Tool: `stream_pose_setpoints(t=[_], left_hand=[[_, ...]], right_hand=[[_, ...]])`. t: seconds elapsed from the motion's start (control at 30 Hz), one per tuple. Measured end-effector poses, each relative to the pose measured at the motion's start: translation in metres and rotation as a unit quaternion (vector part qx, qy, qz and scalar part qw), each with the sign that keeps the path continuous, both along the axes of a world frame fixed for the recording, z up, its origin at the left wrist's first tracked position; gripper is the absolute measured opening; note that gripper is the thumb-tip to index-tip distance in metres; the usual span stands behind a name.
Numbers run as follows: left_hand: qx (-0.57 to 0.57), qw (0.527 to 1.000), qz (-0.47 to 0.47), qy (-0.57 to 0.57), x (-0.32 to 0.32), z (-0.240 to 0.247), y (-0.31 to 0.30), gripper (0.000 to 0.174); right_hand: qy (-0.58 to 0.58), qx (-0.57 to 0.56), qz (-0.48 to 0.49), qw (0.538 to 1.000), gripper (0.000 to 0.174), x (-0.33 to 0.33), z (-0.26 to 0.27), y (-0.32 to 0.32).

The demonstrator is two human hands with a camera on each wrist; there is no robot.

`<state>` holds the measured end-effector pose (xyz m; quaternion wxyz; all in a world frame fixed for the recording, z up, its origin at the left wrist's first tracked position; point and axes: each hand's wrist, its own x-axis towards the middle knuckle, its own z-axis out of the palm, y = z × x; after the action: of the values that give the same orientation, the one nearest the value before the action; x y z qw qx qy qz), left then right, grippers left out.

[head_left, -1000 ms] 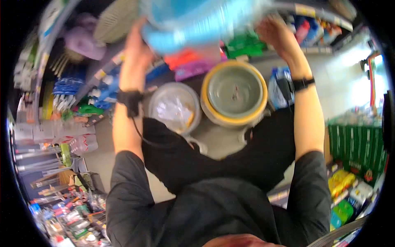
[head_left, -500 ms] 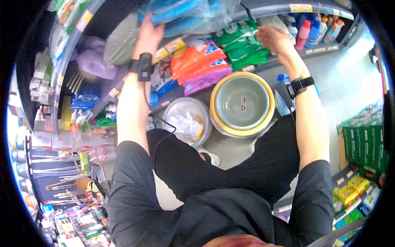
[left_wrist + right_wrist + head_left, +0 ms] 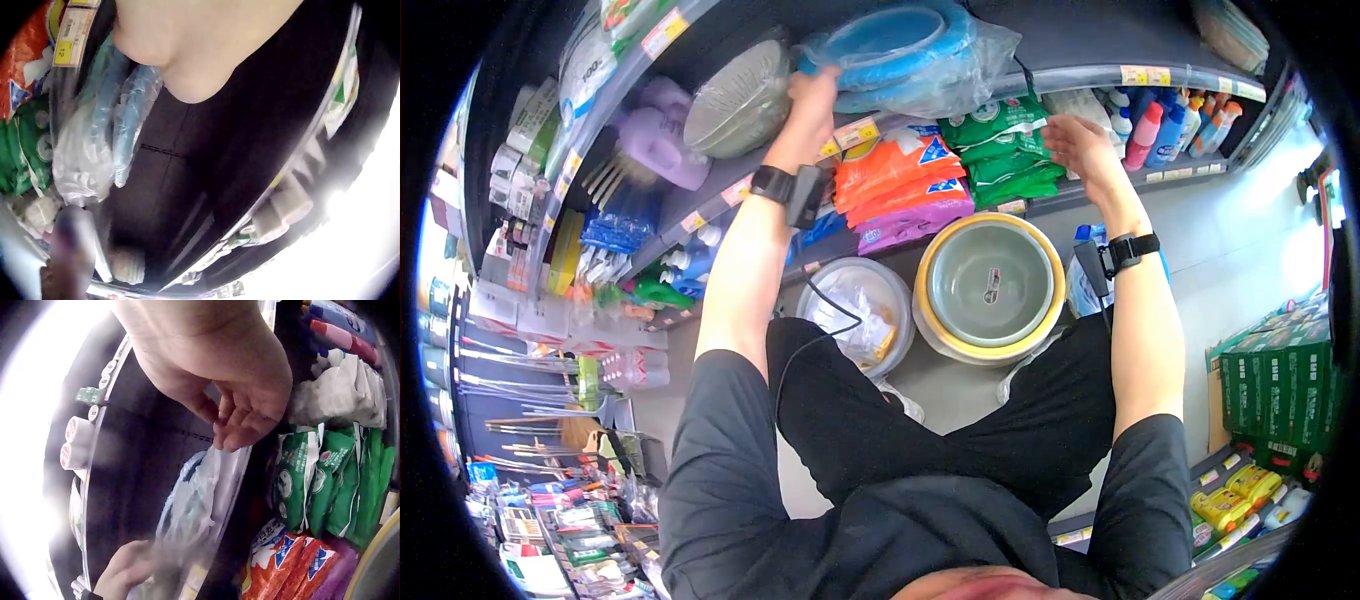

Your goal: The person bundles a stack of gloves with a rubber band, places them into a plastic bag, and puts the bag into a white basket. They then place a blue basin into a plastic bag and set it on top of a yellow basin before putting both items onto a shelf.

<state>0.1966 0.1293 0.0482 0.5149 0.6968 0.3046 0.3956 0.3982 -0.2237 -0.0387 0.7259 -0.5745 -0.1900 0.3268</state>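
Note:
Blue basins (image 3: 890,50) wrapped in clear plastic lie on the upper shelf; the left wrist view shows their blue rims (image 3: 130,125) side by side. At their left end my left hand (image 3: 808,112) has its fingers by the rim, beside grey baskets (image 3: 738,100). Only the heel of that hand (image 3: 187,47) shows close up. My right hand (image 3: 1088,155) is off the wrap's right side, in front of the shelf edge, holding nothing. In the right wrist view its fingers (image 3: 234,428) hang loosely bent above the plastic wrap (image 3: 197,494).
Green packs (image 3: 1000,150) and orange packs (image 3: 895,175) fill the lower shelf, with bottles (image 3: 1145,137) to the right. On the floor stand nested grey and yellow basins (image 3: 990,275) and a clear-covered tub (image 3: 858,310). Green cartons (image 3: 1280,385) stand at the right.
The blue basins, held up between my hands a second ago, have come to lie on the shelf. My right hand has come away from them; my left remains at their left end.

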Motion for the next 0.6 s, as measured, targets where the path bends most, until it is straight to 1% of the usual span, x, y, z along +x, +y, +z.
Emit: stream_pose_setpoints(t=[0.03, 0.07, 0.1, 0.13, 0.2, 0.23, 0.27, 0.3, 0.33, 0.37, 0.4, 0.43, 0.47, 0.5, 0.53, 0.57, 0.6], left_hand=[[0.153, 0.979, 0.094, 0.097, 0.001, -0.007, -0.015, 0.046], [0.297, 0.917, 0.185, 0.190, 0.001, -0.010, -0.026, 0.050], [0.441, 0.874, 0.145, 0.142, -0.005, -0.007, -0.036, 0.055], [0.519, 0.834, 0.111, 0.153, -0.005, 0.000, -0.041, 0.054], [0.657, 0.733, 0.050, 0.169, -0.004, 0.018, -0.046, 0.053], [0.640, 0.752, -0.006, 0.158, 0.008, 0.011, -0.026, 0.055], [0.549, 0.794, -0.069, 0.252, 0.017, 0.012, -0.014, 0.058], [0.445, 0.818, -0.135, 0.338, 0.024, 0.015, -0.007, 0.061], [0.332, 0.823, -0.203, 0.413, 0.026, 0.019, -0.007, 0.064], [0.385, 0.777, -0.167, 0.469, 0.020, 0.035, -0.023, 0.075], [0.414, 0.770, -0.143, 0.464, 0.027, 0.029, -0.020, 0.076], [0.529, 0.756, -0.074, 0.379, 0.024, 0.017, -0.029, 0.072], [0.630, 0.726, 0.005, 0.276, 0.025, 0.011, -0.043, 0.068], [0.597, 0.774, -0.054, 0.204, 0.022, 0.021, -0.080, 0.059], [0.557, 0.811, -0.119, 0.135, 0.005, 0.030, -0.130, 0.051], [0.513, 0.817, -0.251, 0.086, -0.014, 0.029, -0.176, 0.043], [0.459, 0.804, -0.376, 0.035, -0.034, 0.025, -0.219, 0.035]], right_hand=[[0.000, 0.001, -0.001, 1.000, 0.028, -0.002, 0.003, -0.002], [-0.002, 0.003, -0.003, 1.000, 0.028, -0.003, 0.007, -0.003], [-0.001, 0.017, -0.004, 1.000, 0.028, -0.007, 0.014, -0.006], [-0.001, 0.032, -0.013, 0.999, 0.028, -0.010, 0.022, -0.013], [-0.009, 0.062, -0.028, 0.998, 0.029, -0.019, 0.046, -0.029], [-0.039, 0.058, -0.021, 0.997, 0.029, -0.033, 0.066, -0.046], [-0.065, 0.053, -0.015, 0.996, 0.029, -0.051, 0.085, -0.067], [-0.094, 0.019, -0.009, 0.995, 0.029, -0.069, 0.096, -0.093], [-0.123, -0.017, -0.004, 0.992, 0.029, -0.084, 0.102, -0.122], [-0.134, -0.068, 0.015, 0.989, 0.028, -0.100, 0.100, -0.153], [-0.141, -0.122, 0.029, 0.982, 0.027, -0.120, 0.096, -0.185], [-0.119, -0.186, 0.054, 0.974, 0.025, -0.144, 0.088, -0.216], [-0.097, -0.245, 0.073, 0.962, 0.023, -0.167, 0.077, -0.246], [-0.036, -0.296, 0.104, 0.949, 0.020, -0.189, 0.052, -0.279], [0.024, -0.372, 0.160, 0.914, 0.019, -0.214, 0.033, -0.308], [0.103, -0.426, 0.228, 0.870, 0.019, -0.235, -0.003, -0.347], [0.165, -0.461, 0.268, 0.830, 0.021, -0.270, -0.015, -0.364]])
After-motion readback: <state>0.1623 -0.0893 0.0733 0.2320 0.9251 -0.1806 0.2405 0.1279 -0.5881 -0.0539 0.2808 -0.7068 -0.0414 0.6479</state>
